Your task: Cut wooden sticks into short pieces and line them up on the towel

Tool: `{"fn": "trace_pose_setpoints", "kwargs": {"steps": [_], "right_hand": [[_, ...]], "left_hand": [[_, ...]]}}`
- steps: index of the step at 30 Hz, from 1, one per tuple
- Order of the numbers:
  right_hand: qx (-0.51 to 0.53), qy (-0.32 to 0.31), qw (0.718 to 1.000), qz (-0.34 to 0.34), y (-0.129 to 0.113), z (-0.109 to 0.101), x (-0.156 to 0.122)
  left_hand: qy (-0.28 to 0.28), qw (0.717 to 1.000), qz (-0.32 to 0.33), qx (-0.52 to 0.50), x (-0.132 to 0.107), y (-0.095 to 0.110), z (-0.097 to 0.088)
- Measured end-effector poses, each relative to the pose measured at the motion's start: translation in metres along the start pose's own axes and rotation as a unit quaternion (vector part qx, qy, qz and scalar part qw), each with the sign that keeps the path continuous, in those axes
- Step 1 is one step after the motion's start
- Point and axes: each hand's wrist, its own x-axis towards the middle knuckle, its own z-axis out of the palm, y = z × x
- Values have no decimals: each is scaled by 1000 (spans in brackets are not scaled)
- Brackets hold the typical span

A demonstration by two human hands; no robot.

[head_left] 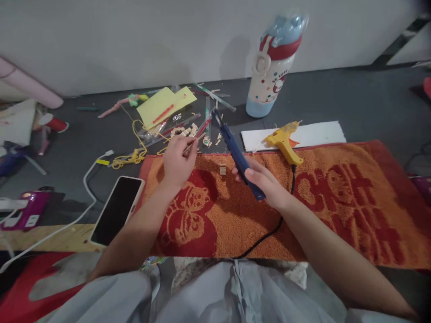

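My left hand [181, 158] is closed in a pinch on a thin wooden stick [201, 137], above the towel's back left part. My right hand [261, 179] is wrapped around a long blue hand tool [237, 150] with a dark metal tip, which points up and left toward the stick. Its exact kind is unclear. Between the two hands, a small group of short wooden pieces [222, 169] lies on the orange and red towel [242, 215]. More cut wooden pieces [185, 131] are heaped behind my left hand.
A yellow glue gun [285, 140] rests on a white board [318, 133] and the towel, its black cord crossing the towel. Behind stands a tall bottle [271, 76]. A phone [117, 211], white cable [88, 179], yellow string [133, 158] and yellow paper [161, 105] lie leftward.
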Motion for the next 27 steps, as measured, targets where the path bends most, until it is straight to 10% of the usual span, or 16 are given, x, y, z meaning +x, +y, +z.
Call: {"fn": "trace_pose_setpoints", "kwargs": {"steps": [7, 27], "right_hand": [[-50, -55, 996, 46, -1, 15, -9], [-173, -78, 977, -102, 11, 11, -13]], "left_hand": [[100, 994, -20, -26, 6, 9, -20], [43, 998, 42, 5, -3, 28, -30]]}}
